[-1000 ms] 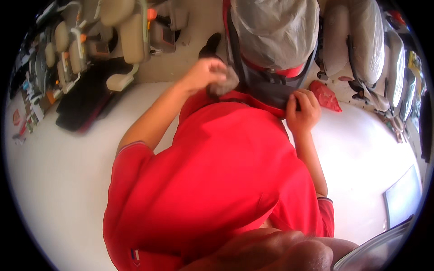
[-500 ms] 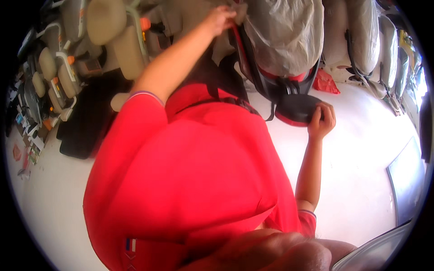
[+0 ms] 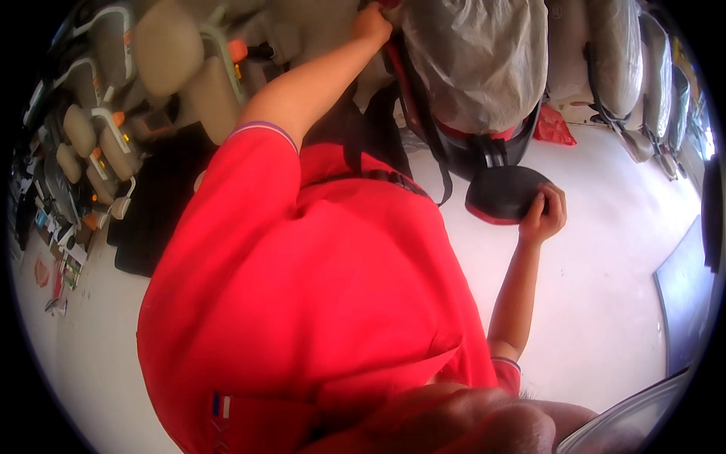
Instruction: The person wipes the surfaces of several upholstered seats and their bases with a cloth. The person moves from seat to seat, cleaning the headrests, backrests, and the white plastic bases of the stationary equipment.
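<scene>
My right hand [image 3: 546, 212] grips the black, red-trimmed padded piece [image 3: 505, 191], which looks like a headrest, at its right side. That piece is at the near end of a black and red chair [image 3: 431, 140], whose large cushion [image 3: 473, 57] has a crumpled clear plastic cover. A black strap hangs beside it. My left hand [image 3: 372, 24] reaches to the far left side of the chair at the top edge of the view, fingers curled on something I cannot make out, near a red part.
Beige chairs [image 3: 166, 49] with pale frames crowd the left, beside dark padded pieces [image 3: 151, 212]. Plastic-wrapped chairs [image 3: 612, 57] line the right. A red bag [image 3: 553, 129] lies on the pale floor [image 3: 582, 287]. A grey-blue panel [image 3: 684, 295] is at the lower right.
My left hand has moved up and away along the chair's left side; the greyish bit it held is no longer visible. My right hand and the padded piece have shifted right and lower in view.
</scene>
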The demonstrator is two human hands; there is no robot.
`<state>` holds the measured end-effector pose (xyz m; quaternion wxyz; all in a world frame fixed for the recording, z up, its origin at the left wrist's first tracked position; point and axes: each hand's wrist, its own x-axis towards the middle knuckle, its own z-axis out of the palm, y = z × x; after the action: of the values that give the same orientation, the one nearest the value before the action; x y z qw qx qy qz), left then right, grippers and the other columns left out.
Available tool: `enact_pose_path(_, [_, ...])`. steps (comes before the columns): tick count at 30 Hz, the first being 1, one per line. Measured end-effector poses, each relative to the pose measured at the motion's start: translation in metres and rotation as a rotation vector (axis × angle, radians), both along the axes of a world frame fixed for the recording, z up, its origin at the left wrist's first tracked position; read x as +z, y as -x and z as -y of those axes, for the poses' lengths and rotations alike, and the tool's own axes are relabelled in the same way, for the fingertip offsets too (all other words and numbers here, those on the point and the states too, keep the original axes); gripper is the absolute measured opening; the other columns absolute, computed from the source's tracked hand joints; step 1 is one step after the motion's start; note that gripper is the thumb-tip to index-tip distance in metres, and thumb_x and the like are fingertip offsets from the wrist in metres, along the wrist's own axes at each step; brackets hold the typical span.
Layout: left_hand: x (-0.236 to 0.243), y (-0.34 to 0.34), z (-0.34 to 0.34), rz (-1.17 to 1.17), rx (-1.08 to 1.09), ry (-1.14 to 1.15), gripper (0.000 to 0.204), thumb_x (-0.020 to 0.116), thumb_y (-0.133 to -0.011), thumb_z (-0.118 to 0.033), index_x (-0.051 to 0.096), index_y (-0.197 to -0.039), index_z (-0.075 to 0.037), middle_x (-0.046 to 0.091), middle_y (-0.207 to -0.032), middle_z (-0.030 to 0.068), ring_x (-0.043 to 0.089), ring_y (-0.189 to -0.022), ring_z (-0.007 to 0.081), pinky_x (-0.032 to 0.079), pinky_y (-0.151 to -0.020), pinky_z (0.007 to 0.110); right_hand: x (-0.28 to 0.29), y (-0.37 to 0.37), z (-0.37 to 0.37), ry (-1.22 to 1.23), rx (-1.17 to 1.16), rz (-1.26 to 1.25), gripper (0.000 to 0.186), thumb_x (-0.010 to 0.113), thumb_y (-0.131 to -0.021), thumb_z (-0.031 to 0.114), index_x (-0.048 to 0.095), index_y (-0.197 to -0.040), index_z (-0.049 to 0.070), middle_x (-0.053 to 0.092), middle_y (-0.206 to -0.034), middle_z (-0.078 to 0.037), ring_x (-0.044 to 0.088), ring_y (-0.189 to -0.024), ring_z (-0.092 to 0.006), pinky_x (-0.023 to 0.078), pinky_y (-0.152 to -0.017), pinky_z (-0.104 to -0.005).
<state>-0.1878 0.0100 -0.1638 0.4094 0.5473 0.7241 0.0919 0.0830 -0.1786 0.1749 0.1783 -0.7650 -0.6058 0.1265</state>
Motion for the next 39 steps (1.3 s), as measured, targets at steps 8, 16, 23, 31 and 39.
enact_pose_path(8, [-0.002,-0.002,-0.099,0.191,0.022,-0.251,0.026,0.052,-0.079,-0.009,0.064,-0.101,0.000,0.065,-0.096,0.0211,0.058,-0.099,0.0379,0.044,-0.088,0.039,0.001,-0.003,-0.003,0.026,0.011,-0.046,0.010,0.049,-0.070,0.002,0.057,-0.072,-0.003,0.059,-0.074,-0.014,0.058,-0.068,-0.0279,0.047,-0.063,-0.0325])
enact_pose_path(16, [-0.077,-0.009,-0.179,0.069,-0.098,-0.465,0.033,0.053,-0.080,-0.011,0.059,-0.111,-0.003,0.064,-0.099,0.0209,0.058,-0.098,0.0353,0.045,-0.082,0.039,-0.001,-0.006,-0.004,0.098,0.020,-0.030,0.017,0.047,-0.074,0.008,0.057,-0.074,-0.005,0.060,-0.078,-0.019,0.058,-0.071,-0.0302,0.048,-0.067,-0.0368])
enact_pose_path(23, [-0.074,0.010,-0.150,0.235,0.113,-0.247,0.033,0.056,-0.076,-0.011,0.058,-0.107,-0.001,0.064,-0.097,0.0196,0.059,-0.094,0.0333,0.046,-0.080,0.039,-0.001,-0.003,-0.010,0.075,0.022,-0.054,0.015,0.048,-0.068,0.006,0.056,-0.071,-0.006,0.059,-0.075,-0.017,0.058,-0.068,-0.0277,0.048,-0.064,-0.0341])
enact_pose_path(31, [-0.003,0.016,0.025,0.348,0.173,0.135,0.062,0.060,-0.063,0.003,0.047,-0.124,0.005,0.052,-0.124,0.0203,0.047,-0.120,0.0300,0.036,-0.102,0.037,-0.002,-0.003,-0.003,-0.007,0.004,-0.062,0.013,0.048,-0.070,0.004,0.056,-0.073,-0.005,0.059,-0.075,-0.017,0.058,-0.068,-0.0280,0.048,-0.064,-0.0339])
enact_pose_path(39, [0.071,-0.041,0.173,0.300,-0.045,0.086,0.033,0.069,-0.065,-0.013,0.060,-0.095,-0.003,0.061,-0.092,0.0228,0.059,-0.088,0.0401,0.047,-0.075,0.044,-0.003,0.000,0.000,-0.098,-0.017,-0.065,0.011,0.048,-0.071,0.001,0.058,-0.074,-0.004,0.061,-0.077,-0.015,0.059,-0.070,-0.0267,0.048,-0.065,-0.0319])
